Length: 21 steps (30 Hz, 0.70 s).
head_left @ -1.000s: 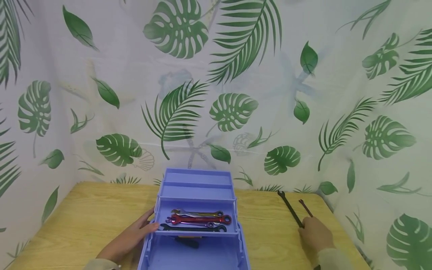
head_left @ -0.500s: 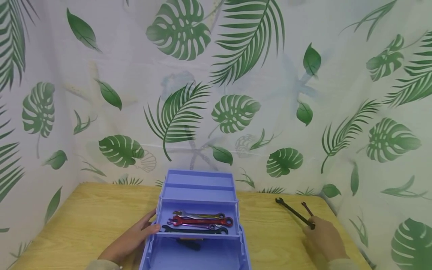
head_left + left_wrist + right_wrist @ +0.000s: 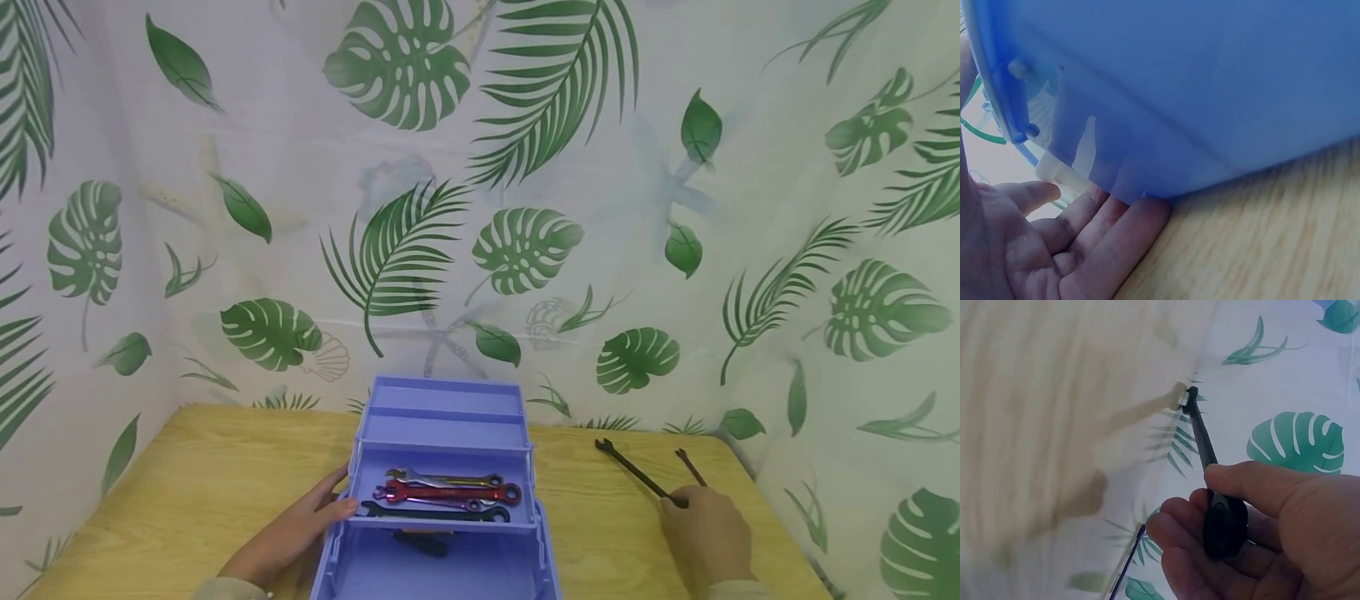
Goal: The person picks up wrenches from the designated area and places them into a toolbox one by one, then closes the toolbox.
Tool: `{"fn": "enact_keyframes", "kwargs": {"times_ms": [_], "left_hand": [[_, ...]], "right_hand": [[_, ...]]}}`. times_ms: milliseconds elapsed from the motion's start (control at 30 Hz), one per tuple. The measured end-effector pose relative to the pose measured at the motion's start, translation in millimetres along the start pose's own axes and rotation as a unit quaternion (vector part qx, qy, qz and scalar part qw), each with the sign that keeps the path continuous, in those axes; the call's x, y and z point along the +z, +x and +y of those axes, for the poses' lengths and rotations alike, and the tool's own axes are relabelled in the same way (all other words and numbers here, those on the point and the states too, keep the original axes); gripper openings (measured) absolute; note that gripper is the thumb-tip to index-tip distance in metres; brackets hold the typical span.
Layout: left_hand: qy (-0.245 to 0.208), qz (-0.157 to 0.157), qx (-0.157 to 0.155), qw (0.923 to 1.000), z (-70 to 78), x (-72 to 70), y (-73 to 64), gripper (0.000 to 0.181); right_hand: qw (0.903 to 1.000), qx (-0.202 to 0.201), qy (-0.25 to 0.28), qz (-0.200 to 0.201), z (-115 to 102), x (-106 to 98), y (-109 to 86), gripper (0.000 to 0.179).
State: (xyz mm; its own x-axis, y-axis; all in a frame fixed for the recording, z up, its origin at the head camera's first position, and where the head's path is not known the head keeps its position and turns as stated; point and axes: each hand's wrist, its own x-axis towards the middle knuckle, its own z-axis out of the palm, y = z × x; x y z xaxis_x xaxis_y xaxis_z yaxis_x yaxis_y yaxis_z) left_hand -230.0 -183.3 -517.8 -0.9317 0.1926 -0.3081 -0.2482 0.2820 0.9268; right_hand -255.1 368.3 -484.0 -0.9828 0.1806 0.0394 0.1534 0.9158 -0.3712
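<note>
My right hand [image 3: 708, 533] holds a black combination wrench [image 3: 637, 471] by its ring end, the open-ended head pointing up and left above the table. In the right wrist view my thumb lies along the black wrench [image 3: 1202, 434], its ring end against the curled fingers. A thin dark-red wrench [image 3: 692, 467] lies on the table just past that hand. My left hand [image 3: 300, 525] holds the left side of a blue toolbox [image 3: 450, 575], thumb at the tray's front corner. In the left wrist view the fingertips touch the toolbox's side wall [image 3: 1210, 94].
A raised tray [image 3: 442, 456] holds several wrenches: a silver-gold one [image 3: 450, 481], a red one [image 3: 457, 493], a purple one and a black one [image 3: 431, 514]. A black-handled tool [image 3: 423, 544] sits in the lower compartment. Leaf-print cloth [image 3: 525, 167] hangs behind the wooden table [image 3: 240, 450].
My right hand has lifted and swung the black wrench leftward, away from the dark-red wrench. The left hand and the toolbox stay in place.
</note>
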Motion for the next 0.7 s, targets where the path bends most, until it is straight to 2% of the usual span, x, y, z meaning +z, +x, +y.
{"fn": "enact_keyframes", "kwargs": {"times_ms": [167,300,533,700], "left_hand": [[-0.013,-0.011,0.015,0.9997,-0.5,-1.1,-1.0,0.087],[-0.015,-0.013,0.016,0.9997,-0.9,-0.4,-1.0,0.087],[0.006,0.011,0.001,0.9999,2.5,2.9,-0.6,0.089],[0.0,0.007,0.004,1.0,3.1,2.0,-2.2,0.089]], "right_hand": [[0.9997,0.011,-0.001,0.02,-3.9,3.5,0.5,0.029],[0.999,-0.006,-0.015,0.041,-4.9,2.9,-0.3,0.027],[0.9955,-0.038,-0.02,0.084,-4.3,5.6,-3.5,0.025],[0.9942,-0.05,-0.023,0.093,-8.3,6.5,-4.4,0.026]]}}
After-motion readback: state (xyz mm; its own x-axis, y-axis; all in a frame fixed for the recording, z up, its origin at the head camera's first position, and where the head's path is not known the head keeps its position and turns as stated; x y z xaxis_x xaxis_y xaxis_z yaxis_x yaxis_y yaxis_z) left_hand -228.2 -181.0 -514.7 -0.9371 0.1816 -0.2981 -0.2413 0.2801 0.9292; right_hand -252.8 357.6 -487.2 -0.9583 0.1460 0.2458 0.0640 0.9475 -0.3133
